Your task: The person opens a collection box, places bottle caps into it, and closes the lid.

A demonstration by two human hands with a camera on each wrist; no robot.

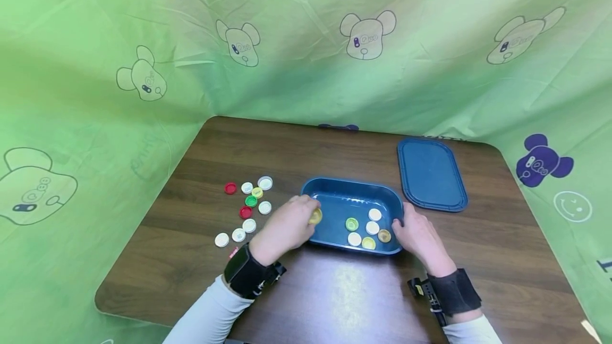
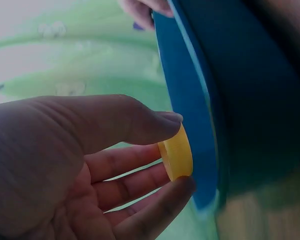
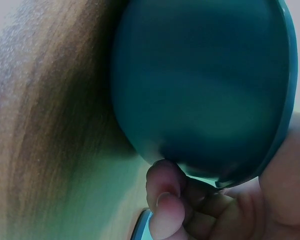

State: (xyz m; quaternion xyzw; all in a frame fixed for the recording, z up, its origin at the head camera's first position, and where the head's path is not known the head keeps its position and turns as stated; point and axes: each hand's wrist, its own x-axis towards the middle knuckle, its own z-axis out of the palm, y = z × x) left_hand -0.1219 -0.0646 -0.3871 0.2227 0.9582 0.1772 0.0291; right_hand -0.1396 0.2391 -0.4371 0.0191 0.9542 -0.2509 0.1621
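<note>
My left hand (image 1: 289, 223) pinches a yellow bottle cap (image 2: 179, 154) between thumb and fingers, over the left end of a blue tray (image 1: 334, 185). In the left wrist view the cap overlaps the tray's rim. My right hand (image 1: 419, 232) grips the tray's right end, the thumb at the rim and the fingers curled against the outer wall (image 3: 200, 90). Inside the tray, toward its right, lie several caps: white ones (image 1: 375, 214), a green one (image 1: 351, 224), a yellow one (image 1: 368, 243) and a brownish one (image 1: 384, 235).
Left of the tray, several loose caps are scattered on the wooden table (image 1: 181, 259), among them red (image 1: 230, 188), green (image 1: 251, 201), yellow (image 1: 257, 192) and white (image 1: 221, 240). A blue lid (image 1: 432, 174) lies at the back right. Green curtains (image 1: 296, 89) border the table.
</note>
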